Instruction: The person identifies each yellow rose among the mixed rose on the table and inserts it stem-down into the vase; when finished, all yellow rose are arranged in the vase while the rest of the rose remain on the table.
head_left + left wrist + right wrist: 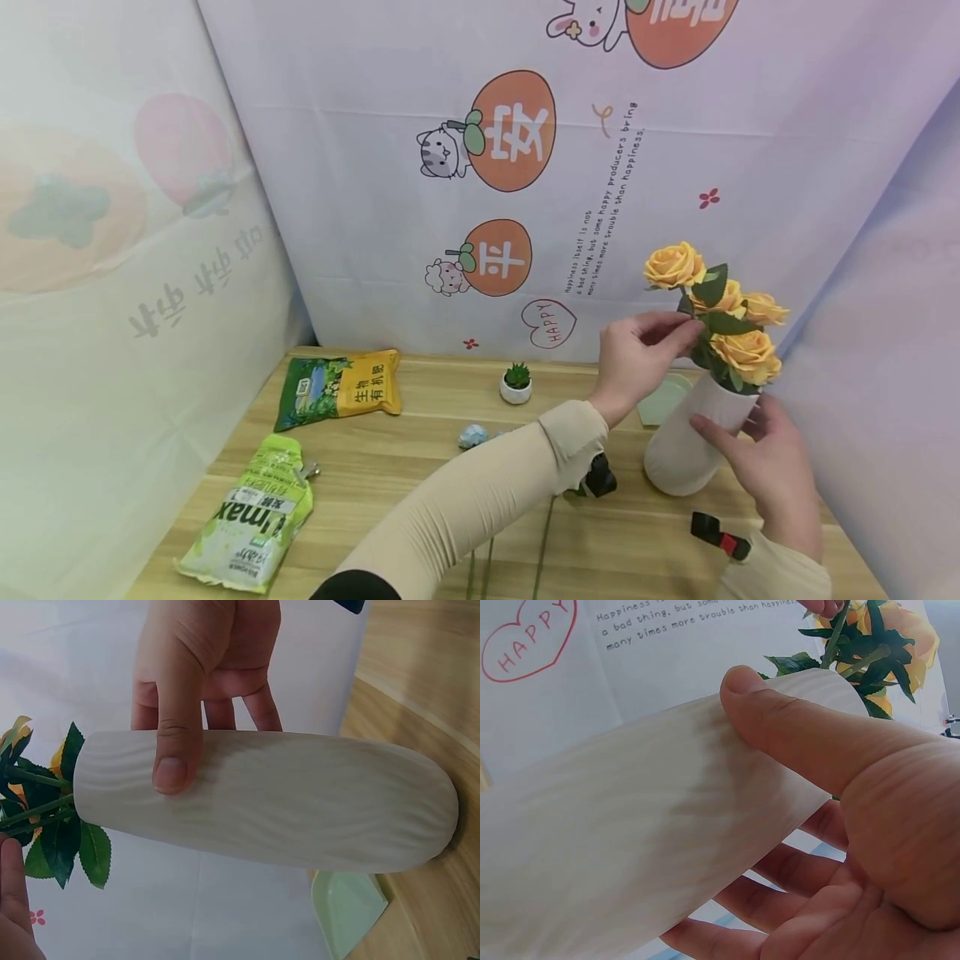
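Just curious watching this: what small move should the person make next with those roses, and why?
Probably ease the stem lower: the left hand pinches a stem among the yellow roses, one bloom stands high, and the right hand steadies the tilted white vase.

You were at a makeshift home craft corner: a wooden table (420, 467) boxed in by cartoon-printed cloth backdrops (525, 167), with fertilizer bags (337, 387), a tiny potted succulent (516, 383) and a vase of roses (693, 433)

A pale cloth backdrop (360, 208) printed with orange fruit cartoons hangs at twelve o'clock behind the light wooden tabletop (420, 467); a seemingly translucent side sheet (112, 292) stands at nine o'clock.
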The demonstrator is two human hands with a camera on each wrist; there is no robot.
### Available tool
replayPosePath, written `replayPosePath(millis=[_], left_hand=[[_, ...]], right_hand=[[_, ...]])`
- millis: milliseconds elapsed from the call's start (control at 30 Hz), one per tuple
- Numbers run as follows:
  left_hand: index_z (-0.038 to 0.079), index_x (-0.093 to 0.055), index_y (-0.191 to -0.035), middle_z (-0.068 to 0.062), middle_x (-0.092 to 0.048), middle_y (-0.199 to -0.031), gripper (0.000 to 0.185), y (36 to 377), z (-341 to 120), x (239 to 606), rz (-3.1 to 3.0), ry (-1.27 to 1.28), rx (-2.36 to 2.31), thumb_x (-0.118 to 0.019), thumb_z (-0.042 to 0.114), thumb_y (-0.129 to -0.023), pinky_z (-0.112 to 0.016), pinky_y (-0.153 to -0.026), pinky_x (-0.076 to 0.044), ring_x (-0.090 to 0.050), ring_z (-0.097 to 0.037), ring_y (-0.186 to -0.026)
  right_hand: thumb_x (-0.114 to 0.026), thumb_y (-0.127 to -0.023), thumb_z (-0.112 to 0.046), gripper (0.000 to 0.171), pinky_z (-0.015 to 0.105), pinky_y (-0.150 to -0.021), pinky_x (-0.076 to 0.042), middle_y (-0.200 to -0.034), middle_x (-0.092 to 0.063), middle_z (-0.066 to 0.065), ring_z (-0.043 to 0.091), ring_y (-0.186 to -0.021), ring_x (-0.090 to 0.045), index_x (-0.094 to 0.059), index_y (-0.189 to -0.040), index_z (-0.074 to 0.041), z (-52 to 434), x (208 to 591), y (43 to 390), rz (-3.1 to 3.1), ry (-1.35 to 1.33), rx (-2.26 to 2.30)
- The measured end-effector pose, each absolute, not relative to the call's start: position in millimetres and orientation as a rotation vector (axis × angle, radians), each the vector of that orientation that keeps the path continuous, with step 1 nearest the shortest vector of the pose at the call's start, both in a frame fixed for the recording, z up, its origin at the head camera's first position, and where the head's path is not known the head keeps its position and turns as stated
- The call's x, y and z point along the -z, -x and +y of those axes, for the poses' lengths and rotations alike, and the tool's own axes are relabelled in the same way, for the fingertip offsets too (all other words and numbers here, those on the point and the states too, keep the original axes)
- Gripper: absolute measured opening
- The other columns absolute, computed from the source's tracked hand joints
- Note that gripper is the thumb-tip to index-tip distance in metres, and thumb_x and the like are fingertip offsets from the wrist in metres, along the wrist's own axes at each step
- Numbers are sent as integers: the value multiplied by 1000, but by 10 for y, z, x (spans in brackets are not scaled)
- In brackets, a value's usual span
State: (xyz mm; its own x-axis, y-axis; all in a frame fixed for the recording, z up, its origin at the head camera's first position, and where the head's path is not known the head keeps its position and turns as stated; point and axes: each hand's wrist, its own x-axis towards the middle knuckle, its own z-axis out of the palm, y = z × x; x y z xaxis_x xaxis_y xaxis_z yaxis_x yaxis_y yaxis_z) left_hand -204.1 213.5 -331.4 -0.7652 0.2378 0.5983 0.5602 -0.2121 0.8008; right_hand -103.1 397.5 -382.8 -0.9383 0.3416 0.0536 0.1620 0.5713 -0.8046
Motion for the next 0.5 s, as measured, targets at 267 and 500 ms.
replayPosePath(millis=[267,500], left_hand=[[10,-83,-109,5,-81,-94,14,2035,2189,3364,-1928,916,1986,-78,21,-102,-16,-73,-61,-68,12,-80],[10,-78,-108,6,-79,-97,7,2019,2273,3407,-1968,956,1993,-78,13,-101,-14,-75,-60,-67,12,-80]], right_hand=[[-80,-96,-53,103,76,-100,-46,-158,-41,40,61,-140,-44,-27,-168,-3,3977,3847,1026,-2585,403,-1298],[-81,-97,-49,100,74,-100,-46,-158,-42,39,61,-140,-44,-27,-169,-4,3971,3851,1024,-2574,379,-1299]])
